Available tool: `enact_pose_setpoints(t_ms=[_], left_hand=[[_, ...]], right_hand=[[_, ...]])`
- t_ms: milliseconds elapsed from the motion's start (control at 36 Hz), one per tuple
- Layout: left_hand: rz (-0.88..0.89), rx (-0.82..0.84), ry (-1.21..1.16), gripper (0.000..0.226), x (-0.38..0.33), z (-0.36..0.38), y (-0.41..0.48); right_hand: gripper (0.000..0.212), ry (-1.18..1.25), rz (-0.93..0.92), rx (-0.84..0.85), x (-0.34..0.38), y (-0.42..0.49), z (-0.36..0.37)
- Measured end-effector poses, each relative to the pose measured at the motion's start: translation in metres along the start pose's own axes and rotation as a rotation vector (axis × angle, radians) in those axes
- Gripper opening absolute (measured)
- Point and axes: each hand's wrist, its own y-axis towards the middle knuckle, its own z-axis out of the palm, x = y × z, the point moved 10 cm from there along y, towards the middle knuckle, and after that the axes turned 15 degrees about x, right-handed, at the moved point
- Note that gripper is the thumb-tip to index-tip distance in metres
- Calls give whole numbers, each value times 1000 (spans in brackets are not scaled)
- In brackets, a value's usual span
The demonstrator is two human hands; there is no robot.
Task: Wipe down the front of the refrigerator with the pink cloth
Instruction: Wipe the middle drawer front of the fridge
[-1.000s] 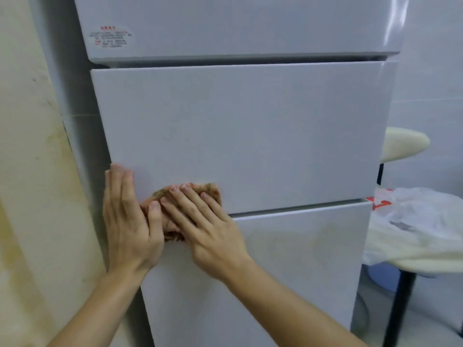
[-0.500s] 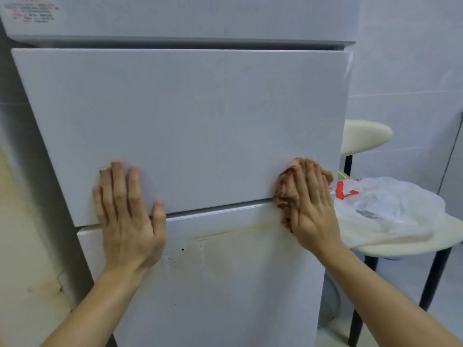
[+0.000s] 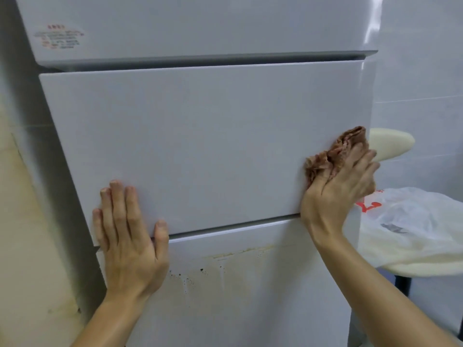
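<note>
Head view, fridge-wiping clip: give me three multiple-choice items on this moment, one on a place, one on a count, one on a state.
1. Where is the pink cloth?
A. on the stool seat
B. at the right edge of the middle door
C. on the top door's label

2. How many door panels of the refrigerator show?
A. one
B. five
C. three

3. How does the left hand lie?
A. flat, fingers straight, on the door front
B. gripping the cloth
C. hanging clear of the door

Answers: B, the right hand presses it there; C, top, middle and bottom panels show; A, its palm spans the gap between the middle and bottom doors.
</note>
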Motion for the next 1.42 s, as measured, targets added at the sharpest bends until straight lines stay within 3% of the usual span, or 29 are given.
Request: enact_pose_setpoints(t_ms=[278, 417, 639, 750, 861, 1000, 1111, 1222, 1417], left_hand=[[-134, -24, -61, 75, 52, -24, -1], [-116, -5, -109, 76, 60, -25, -4], [-69, -12, -168, 78, 52, -30, -2], [-73, 4, -147, 75, 43, -26, 0], [-111, 5, -161, 76, 40, -21, 2], [-127, 0, -167, 76, 41, -18, 2], [-130, 15, -170, 77, 44, -17, 0], [-112, 18, -218, 78, 47, -17, -2], [-33, 56, -99, 74, 52, -10, -13]], right_hand=[[68, -137, -441, 173, 152, -99, 96], [65, -176, -687, 302, 214, -156, 140], [58, -301, -929, 358, 230, -177, 147], [61, -266, -819, 321, 191, -142, 118], [59, -189, -585, 221, 117, -85, 69], [76, -65, -192, 126, 15, -16, 8], [73, 27, 25, 45, -5, -5, -5], [75, 55, 48, 25, 20, -24, 10], [77, -29, -253, 176, 85, -83, 63]])
